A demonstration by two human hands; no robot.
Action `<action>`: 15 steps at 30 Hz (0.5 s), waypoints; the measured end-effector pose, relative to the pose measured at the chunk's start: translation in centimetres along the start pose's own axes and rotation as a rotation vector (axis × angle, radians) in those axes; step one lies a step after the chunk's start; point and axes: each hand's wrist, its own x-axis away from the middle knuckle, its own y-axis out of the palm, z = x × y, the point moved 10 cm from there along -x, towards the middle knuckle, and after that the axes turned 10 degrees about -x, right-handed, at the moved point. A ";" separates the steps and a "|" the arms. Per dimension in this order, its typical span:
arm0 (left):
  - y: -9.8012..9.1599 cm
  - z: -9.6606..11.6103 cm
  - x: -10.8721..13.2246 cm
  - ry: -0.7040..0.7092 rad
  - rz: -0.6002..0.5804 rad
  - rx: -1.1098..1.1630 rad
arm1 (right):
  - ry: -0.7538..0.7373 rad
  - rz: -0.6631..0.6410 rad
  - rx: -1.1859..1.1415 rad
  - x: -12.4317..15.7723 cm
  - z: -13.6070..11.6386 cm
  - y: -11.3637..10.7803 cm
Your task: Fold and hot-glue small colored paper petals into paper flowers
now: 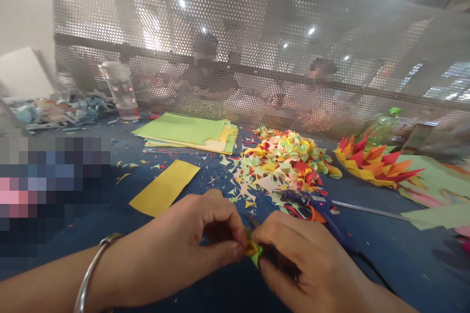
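At the far left of the bench (404,259) lies a scrap heap (58,107) of cut paper, with a plastic jar (119,89) just beside it. Nearer the camera, a metal bangle (91,269) circles the wrist of the left hand (198,247). Its grip is closed, with thumb and forefinger pinching the left edge of a folded paper piece (254,250) that shows yellow and green. Beyond that hand a yellow strip (165,187) lies flat, and farther back sits a stack of green sheets (187,131).

The folded paper piece is held low and close to the body, between the two hands. Whether it touches the bench I cannot tell. It looks almost weightless, thin and soft enough to crease under slight pressure (and easy to crush or tear if squeezed across the fold). The sound hold is therefore by fingertips at its edges and corners, where the layers lie doubled and stiffer.

The right hand (304,264) meets it from the other side. Its grip is likewise closed on the piece, and its curled fingers hide most of it. Just beyond this hand lie blue-handled scissors (316,205), and behind them a pile of folded pieces (286,159). Farther right rests a spiked paper ring (374,164) in red, orange and yellow. A perforated screen (257,34) closes off the back.
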 end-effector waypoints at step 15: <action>-0.5 1.1 0.0 0.039 0.021 0.021 | -0.004 0.001 -0.007 0.2 -0.2 -0.1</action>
